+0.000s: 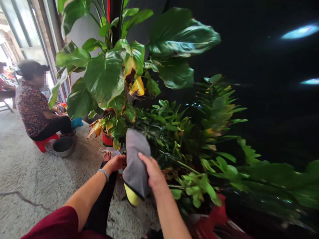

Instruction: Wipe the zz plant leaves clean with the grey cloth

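A long, soft grey cloth piece (136,159) with a dark edge and a yellow lower end (132,196) is held up in front of me, tilted slightly. I cannot tell what kind of article it is. My right hand (155,172) grips its right side, thumb on the grey face and the other fingers hidden behind. At its left edge is my left hand (117,162), fingers bent toward the cloth; their tips are hidden behind it. A bracelet (103,173) circles my left wrist.
Large-leaved plants (106,73) and lower greenery (169,119) crowd close ahead and right. At left, a person (35,103) sits on a red stool (45,142) beside a grey basin (63,147). A cord (22,196) lies on the concrete floor (37,172). Red material (216,212) is at lower right.
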Available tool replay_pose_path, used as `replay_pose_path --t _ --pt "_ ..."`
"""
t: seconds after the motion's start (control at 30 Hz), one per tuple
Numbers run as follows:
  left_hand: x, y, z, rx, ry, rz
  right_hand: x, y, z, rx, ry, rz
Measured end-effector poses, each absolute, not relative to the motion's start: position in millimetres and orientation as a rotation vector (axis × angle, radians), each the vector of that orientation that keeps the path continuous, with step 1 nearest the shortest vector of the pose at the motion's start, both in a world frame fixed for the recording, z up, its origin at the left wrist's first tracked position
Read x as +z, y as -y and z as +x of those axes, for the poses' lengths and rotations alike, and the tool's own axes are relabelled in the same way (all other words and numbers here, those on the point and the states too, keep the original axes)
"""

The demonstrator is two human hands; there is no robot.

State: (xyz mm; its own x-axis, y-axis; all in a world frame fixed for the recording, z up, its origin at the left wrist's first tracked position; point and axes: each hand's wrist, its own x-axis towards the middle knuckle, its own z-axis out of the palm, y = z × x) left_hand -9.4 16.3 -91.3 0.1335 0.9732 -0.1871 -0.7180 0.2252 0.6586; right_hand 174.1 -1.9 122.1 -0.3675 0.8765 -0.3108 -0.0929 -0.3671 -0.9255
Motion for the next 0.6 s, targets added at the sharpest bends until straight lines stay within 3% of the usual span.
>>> replay_pose_path --t 0.13,0.37,0.6 --pt "-91 -14 -13 1.304 -0.734 0.437 99 37 207 1.827 1.32 -1.239" --pt "-73 4 -13 1.255 -0.672 0.43 143 2 219 1.649 1.061 -1.154" --pt "-85 2 1 1.323 -0.752 0.375 84 32 200 1.874 1.278 -1.27"
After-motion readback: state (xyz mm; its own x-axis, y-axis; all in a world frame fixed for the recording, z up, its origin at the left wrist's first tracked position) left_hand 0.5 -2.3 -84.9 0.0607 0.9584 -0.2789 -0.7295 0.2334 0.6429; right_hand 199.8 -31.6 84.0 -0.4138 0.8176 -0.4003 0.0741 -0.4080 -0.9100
